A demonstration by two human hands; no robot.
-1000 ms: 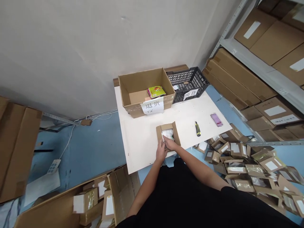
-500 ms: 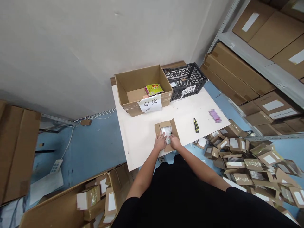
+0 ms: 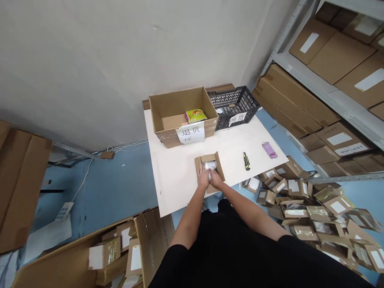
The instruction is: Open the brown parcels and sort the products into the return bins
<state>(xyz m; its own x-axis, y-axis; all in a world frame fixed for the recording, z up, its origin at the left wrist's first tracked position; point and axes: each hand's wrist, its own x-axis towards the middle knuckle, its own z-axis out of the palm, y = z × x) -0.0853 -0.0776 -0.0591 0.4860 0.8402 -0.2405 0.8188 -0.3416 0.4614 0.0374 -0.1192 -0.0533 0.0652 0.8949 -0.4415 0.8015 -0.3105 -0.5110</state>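
A small open cardboard box [image 3: 199, 163] sits near the front edge of the white table [image 3: 177, 176]. Inside it lies a white plastic-wrapped item [image 3: 210, 164]. My left hand [image 3: 203, 178] rests on the box's left side with its fingers at the wrapped item. My right hand [image 3: 215, 179] is pressed close beside it over the box's near end, fingers curled at the wrapping. What the fingers grip is too small to make out.
A large cardboard box [image 3: 168, 132] with a paper label holds colourful booklets [image 3: 195, 115]. A black crate [image 3: 237, 105] stands beside it. A utility knife [image 3: 246, 161] and a pink item [image 3: 269, 149] lie at right. Small parcels [image 3: 303, 204] litter the floor; shelves of cartons [image 3: 330, 80] line the right.
My hands drew closer together over the small box's near end, after being spread on either side of it half a second ago. The camera view shifted slightly.
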